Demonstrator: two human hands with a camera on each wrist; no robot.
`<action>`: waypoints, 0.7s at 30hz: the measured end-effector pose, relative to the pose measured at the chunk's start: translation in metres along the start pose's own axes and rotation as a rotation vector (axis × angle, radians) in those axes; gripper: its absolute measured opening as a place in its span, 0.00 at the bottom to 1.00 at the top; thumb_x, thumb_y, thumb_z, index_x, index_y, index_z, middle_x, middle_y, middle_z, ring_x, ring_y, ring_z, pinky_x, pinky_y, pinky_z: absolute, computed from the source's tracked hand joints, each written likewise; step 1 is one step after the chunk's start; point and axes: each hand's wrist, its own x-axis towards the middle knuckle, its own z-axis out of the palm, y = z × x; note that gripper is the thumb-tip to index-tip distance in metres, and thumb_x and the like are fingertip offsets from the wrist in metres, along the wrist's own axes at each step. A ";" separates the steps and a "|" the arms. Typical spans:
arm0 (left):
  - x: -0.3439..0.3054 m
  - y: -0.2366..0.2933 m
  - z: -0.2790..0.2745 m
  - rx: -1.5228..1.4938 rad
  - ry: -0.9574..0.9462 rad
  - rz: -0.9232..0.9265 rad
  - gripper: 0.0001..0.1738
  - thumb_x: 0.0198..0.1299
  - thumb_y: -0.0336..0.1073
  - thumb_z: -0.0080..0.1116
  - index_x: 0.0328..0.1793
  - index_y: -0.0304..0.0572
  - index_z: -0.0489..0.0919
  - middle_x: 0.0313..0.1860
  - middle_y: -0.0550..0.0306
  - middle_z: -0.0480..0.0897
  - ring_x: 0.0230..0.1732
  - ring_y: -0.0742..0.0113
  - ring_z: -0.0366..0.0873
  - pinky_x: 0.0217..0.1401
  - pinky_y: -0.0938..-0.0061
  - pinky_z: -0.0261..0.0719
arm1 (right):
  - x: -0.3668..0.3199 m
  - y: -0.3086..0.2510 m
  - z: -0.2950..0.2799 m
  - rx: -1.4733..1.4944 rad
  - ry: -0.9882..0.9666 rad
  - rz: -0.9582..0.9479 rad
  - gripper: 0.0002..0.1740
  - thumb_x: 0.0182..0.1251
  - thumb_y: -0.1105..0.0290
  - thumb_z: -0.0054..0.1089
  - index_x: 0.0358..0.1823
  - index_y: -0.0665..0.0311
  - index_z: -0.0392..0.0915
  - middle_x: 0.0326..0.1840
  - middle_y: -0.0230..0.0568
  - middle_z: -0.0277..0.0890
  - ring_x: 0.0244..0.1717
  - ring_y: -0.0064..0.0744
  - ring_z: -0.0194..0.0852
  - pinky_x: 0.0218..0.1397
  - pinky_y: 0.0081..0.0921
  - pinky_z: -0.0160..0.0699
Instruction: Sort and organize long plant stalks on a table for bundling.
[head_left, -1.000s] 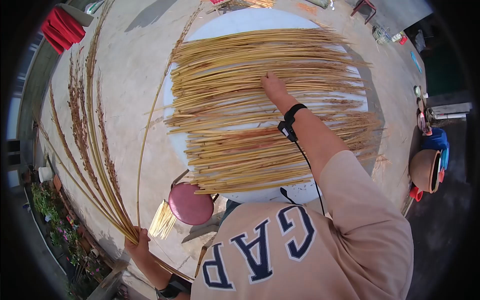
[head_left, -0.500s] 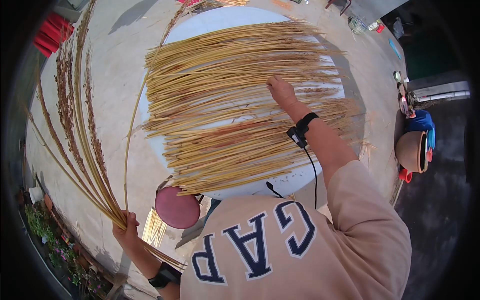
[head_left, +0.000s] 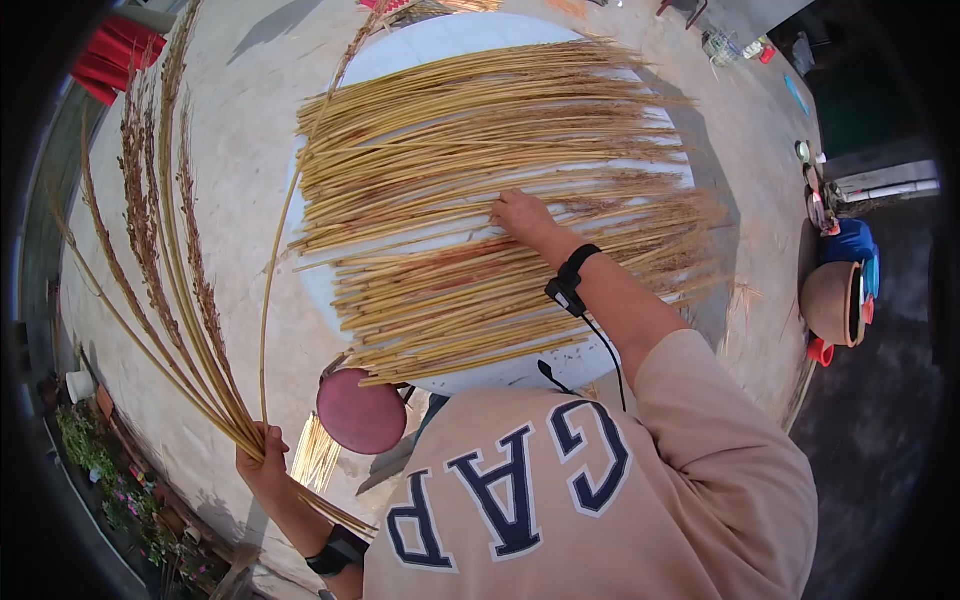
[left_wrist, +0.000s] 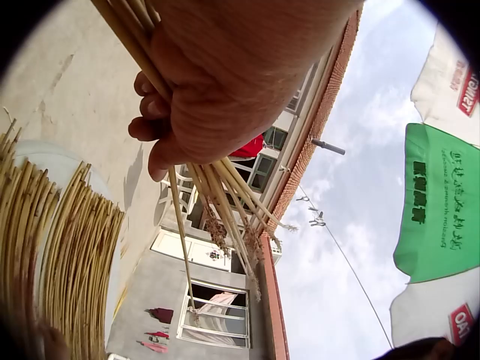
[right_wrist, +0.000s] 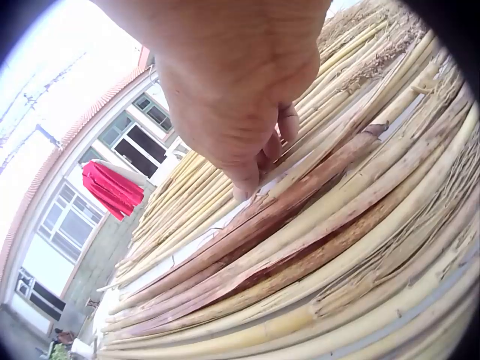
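Observation:
Long dry stalks (head_left: 400, 160) with feathery brown heads lie side by side across a round white table (head_left: 310, 285). My left hand (head_left: 263, 462), low at the left, grips a bundle of stalks (head_left: 215, 400) whose heads fan upward; the left wrist view shows the fingers (left_wrist: 154, 109) curled round them. Over the middle of the table, my right hand (head_left: 525, 217) is down at the stalks near a gap between two groups. In the right wrist view its fingertips are bent against the stalks (right_wrist: 300, 195); whether they pinch one is hidden.
A maroon round stool (head_left: 361, 411) stands at the table's near left edge, beside a pile of short cut stalks (head_left: 316, 452) on the ground. Potted plants (head_left: 110, 480) line the left side. A clay pot (head_left: 832, 303) and a blue container (head_left: 850, 240) stand at the right.
My right hand has moved toward me and left over the stalks, from the upper group to the gap. My left hand keeps its grip on the bundle. The head view has shifted somewhat.

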 end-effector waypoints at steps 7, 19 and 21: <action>-0.003 -0.009 -0.006 -0.016 0.013 -0.017 0.06 0.50 0.29 0.59 0.31 0.39 0.73 0.18 0.66 0.69 0.19 0.82 0.61 0.22 0.87 0.55 | 0.009 -0.001 0.002 -0.103 0.065 0.196 0.08 0.49 0.73 0.61 0.31 0.59 0.73 0.32 0.39 0.65 0.43 0.42 0.65 0.39 0.36 0.74; -0.004 -0.010 0.005 -0.043 -0.024 0.041 0.06 0.50 0.26 0.58 0.32 0.37 0.72 0.21 0.65 0.70 0.22 0.79 0.65 0.28 0.85 0.63 | -0.002 0.022 -0.004 -0.153 0.004 0.075 0.07 0.51 0.72 0.59 0.31 0.58 0.71 0.33 0.38 0.67 0.42 0.43 0.65 0.42 0.38 0.67; -0.006 -0.003 0.008 -0.033 -0.030 0.044 0.06 0.50 0.26 0.58 0.33 0.37 0.72 0.22 0.65 0.70 0.22 0.79 0.65 0.28 0.85 0.63 | -0.004 0.021 0.002 -0.167 0.020 0.091 0.07 0.51 0.73 0.58 0.32 0.58 0.71 0.33 0.38 0.67 0.42 0.43 0.66 0.41 0.38 0.68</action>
